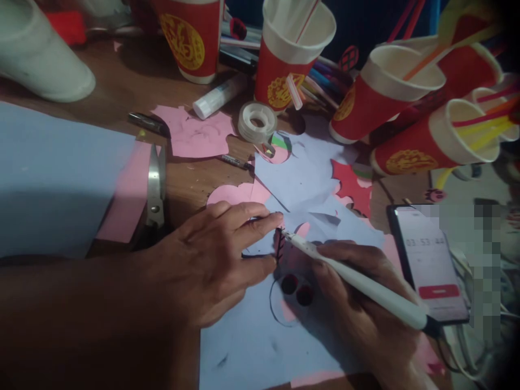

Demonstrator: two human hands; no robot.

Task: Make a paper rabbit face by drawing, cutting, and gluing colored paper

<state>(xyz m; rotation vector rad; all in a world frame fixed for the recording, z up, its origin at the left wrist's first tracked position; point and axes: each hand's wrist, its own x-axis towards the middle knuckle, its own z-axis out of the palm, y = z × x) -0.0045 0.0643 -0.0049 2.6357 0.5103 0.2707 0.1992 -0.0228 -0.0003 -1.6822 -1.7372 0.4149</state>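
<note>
My left hand (219, 254) lies with fingers stretched, fingertips pressing a small pink paper piece (281, 246) with black lines against the blue paper (231, 352). Closed around a white pen (365, 281), my right hand (365, 314) holds its tip at that piece's right edge. Two small dark round pieces (296, 290) lie just below, beside a curved black line on the paper. Scissors (155, 189) stand partly hidden behind my left wrist, blades apart.
Red paper cups (290, 70) with straws and pens line the back and right. A tape roll (257, 122), a glue stick (219, 97) and pink scraps (199, 132) lie before them. At right is a lit phone (430, 260) near cables. A white cylinder (49, 59) lies back left.
</note>
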